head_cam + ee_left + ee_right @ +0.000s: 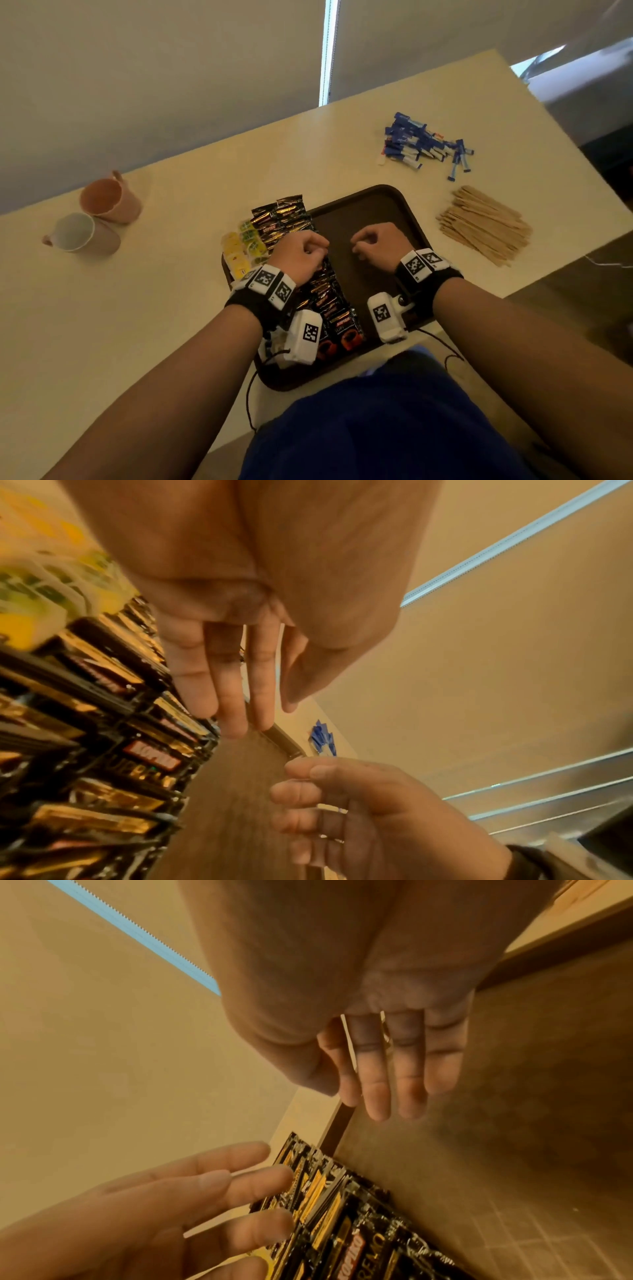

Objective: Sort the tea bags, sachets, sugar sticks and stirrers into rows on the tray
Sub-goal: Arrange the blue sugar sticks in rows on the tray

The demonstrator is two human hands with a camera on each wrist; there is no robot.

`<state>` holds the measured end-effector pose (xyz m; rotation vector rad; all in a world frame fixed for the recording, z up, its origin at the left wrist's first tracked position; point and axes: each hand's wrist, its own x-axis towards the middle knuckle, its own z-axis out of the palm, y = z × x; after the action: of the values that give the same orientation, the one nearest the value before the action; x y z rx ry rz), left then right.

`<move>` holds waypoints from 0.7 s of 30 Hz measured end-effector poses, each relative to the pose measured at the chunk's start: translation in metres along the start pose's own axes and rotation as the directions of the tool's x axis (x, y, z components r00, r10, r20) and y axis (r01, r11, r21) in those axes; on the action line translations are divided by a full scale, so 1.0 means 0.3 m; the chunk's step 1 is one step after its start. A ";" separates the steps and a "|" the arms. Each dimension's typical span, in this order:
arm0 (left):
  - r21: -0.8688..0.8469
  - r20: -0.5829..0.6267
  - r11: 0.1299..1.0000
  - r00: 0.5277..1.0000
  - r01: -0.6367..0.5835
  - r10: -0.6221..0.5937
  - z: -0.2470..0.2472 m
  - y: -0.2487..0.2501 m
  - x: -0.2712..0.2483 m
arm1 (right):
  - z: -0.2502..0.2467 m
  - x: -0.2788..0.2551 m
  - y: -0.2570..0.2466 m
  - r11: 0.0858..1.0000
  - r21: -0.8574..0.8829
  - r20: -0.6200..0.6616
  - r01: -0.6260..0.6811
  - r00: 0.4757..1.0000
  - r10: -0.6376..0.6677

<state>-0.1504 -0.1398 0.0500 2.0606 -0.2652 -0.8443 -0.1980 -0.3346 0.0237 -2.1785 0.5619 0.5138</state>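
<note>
Hands hover over the brown tray [387, 200]: left hand [299, 255] and right hand [380, 243] loosely curled, empty. Sugar sticks [424, 144] and wooden stirrers [486, 224] lie beyond, two mugs [99, 214] far left.

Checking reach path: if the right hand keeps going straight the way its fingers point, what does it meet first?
Probably nothing at once: the right hand points along the bare floor of the dark brown tray, so its far rim comes first. Depth is unclear.

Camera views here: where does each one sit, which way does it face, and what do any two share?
Head: above, looking down at tray, both forearms, left hand, right hand.
Left wrist: under that wrist, along the fingers toward black sachets; right hand opposite.
Right wrist: along its fingers across the tray; left hand opposite.
Shared: sachets and tray floor, all three.
</note>
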 end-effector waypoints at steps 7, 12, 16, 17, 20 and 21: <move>-0.041 0.011 0.998 0.998 0.056 -0.056 0.039 0.120 0.079 | -0.112 0.049 0.032 0.998 -0.056 -0.045 0.021 0.999 -0.023; -0.120 -0.036 0.982 0.987 0.148 -0.154 0.103 0.222 0.198 | -0.276 0.214 0.074 0.984 -0.163 -0.056 0.073 0.995 -0.083; -0.158 -0.104 0.971 0.975 0.180 -0.198 0.161 0.291 0.291 | -0.434 0.422 0.132 0.959 -0.262 -0.118 0.110 0.982 -0.145; -0.175 -0.121 0.967 0.971 0.186 -0.209 0.176 0.306 0.312 | -0.473 0.482 0.146 0.939 -0.326 -0.121 0.111 0.980 -0.158; -0.217 -0.156 0.954 0.958 0.205 -0.241 0.214 0.343 0.354 | -0.563 0.637 0.174 0.809 -0.580 -0.083 0.094 0.981 -0.174; -0.224 -0.161 0.950 0.953 0.216 -0.255 0.225 0.349 0.364 | -0.581 0.675 0.178 0.773 -0.628 -0.065 0.085 0.985 -0.161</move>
<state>-0.1004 -0.2976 0.0552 1.9842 0.1714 -0.7758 -0.0320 -0.5473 -0.0139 -2.8777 0.3221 0.5591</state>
